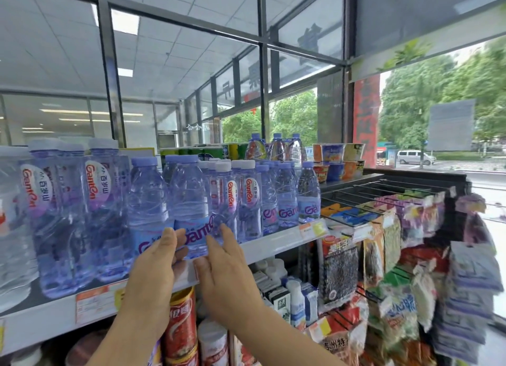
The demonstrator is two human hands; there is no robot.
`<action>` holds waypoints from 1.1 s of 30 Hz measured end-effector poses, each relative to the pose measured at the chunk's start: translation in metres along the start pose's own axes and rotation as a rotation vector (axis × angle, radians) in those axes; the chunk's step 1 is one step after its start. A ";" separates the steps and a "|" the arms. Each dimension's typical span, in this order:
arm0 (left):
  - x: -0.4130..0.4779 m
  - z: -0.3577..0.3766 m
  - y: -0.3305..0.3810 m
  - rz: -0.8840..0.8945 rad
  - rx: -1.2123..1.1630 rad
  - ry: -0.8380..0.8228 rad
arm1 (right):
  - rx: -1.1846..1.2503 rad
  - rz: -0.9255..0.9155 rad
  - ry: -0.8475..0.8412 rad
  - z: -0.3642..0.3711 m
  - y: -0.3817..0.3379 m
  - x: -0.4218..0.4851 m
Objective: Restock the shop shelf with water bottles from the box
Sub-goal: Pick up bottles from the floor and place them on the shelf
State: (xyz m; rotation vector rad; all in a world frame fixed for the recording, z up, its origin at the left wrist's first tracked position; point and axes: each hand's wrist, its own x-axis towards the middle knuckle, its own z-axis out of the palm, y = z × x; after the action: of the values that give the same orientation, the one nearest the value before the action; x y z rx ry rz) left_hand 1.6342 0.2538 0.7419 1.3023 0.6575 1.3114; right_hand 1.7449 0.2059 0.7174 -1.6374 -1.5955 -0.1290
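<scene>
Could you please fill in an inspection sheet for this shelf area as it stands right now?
Surface: white shelf, packed with upright water bottles up to its front edge; price tags on the lip.
Job's things: front bottle, upright at the edge, between both hands; supply box not in view.
Clutter: cup noodles at the shelf's right end; hanging snack packets beside it; red cans on the level below.
Grips: left hand, fingers laid flat on the front bottle's label; right hand, fingers straight, at the bottle's right side.
Cables: nothing seen.
Surroundings: glass shopfront; trees and a van outside.
</scene>
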 end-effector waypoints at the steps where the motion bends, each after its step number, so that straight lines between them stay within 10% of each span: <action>1: 0.000 0.002 0.001 -0.007 0.005 0.002 | 0.005 -0.004 0.025 -0.001 0.001 0.000; 33: -0.014 0.135 -0.012 0.073 0.129 0.249 | 0.218 -0.242 -0.076 -0.052 0.100 0.012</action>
State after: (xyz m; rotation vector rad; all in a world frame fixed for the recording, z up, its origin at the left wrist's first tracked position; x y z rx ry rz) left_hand 1.7589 0.2027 0.7586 1.2866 0.8863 1.5266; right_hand 1.8573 0.1986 0.7112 -1.2939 -1.7952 -0.0162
